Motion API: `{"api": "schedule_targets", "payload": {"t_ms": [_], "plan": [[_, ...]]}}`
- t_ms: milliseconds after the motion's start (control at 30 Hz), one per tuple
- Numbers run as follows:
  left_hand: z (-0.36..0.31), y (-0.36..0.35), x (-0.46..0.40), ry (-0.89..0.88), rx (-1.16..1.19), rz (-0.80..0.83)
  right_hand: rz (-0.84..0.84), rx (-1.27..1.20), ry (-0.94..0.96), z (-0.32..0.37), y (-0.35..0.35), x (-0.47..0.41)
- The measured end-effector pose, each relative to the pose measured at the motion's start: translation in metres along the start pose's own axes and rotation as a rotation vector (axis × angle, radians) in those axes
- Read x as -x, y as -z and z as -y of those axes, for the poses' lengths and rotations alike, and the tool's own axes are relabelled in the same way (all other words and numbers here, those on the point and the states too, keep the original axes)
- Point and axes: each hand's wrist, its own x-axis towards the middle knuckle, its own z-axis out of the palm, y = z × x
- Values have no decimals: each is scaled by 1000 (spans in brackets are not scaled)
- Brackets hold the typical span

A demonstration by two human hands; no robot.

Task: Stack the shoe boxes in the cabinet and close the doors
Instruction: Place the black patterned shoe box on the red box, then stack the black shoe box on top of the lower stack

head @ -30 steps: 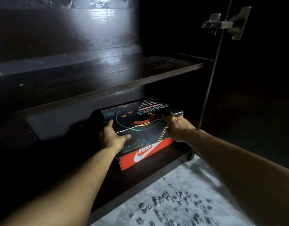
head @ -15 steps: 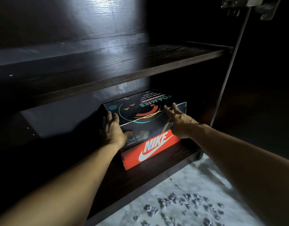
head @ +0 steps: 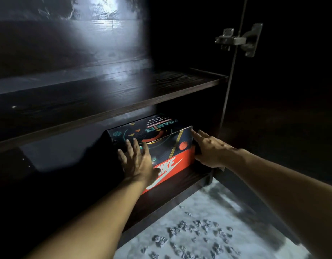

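A dark patterned shoe box lies on top of a red shoe box on the bottom shelf of a dark wooden cabinet. My left hand lies flat with spread fingers against the front left of the stack, covering part of the red box's white logo. My right hand rests with straight fingers against the right end of both boxes. Neither hand grips a box.
An upper shelf runs above the boxes. The open right door hangs on a metal hinge. Pale marbled floor lies below the cabinet's front edge.
My hands have let go of the dark box and opened flat. The left slid down its front, the right moved to the stack's right end. The boxes sit further back on the shelf.
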Motion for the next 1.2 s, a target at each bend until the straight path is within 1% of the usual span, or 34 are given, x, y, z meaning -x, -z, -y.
{"api": "schedule_targets", "payload": {"t_ms": [133, 233, 300, 433, 533, 600, 733, 833, 933, 1067, 1200], "plan": [[-47, 25, 29, -144, 204, 240, 20, 90, -37, -25, 43, 78], [-83, 59, 62, -332, 237, 441, 30, 149, -110, -47, 71, 143], [-110, 81, 85, -422, 236, 538, 31, 162, -158, -62, 87, 189], [-177, 117, 135, -612, 211, 578, 47, 194, -254, -94, 110, 282], [-230, 145, 187, -774, 145, 550, 19, 178, -341, -118, 118, 354], [-268, 155, 225, -902, 115, 539, 10, 161, -437, -132, 122, 404], [-342, 162, 318, -1155, 38, 571, -5, 101, -628, -160, 120, 513], [-385, 161, 389, -1330, 33, 599, -22, 24, -823, -172, 112, 604], [-416, 157, 456, -1467, 14, 659, -54, -42, -989, -173, 96, 685], [-439, 150, 537, -1625, -9, 704, -27, -104, -1171, -163, 64, 771], [-449, 134, 607, -1751, -48, 747, -59, -278, -1370, -150, 22, 847]]}}
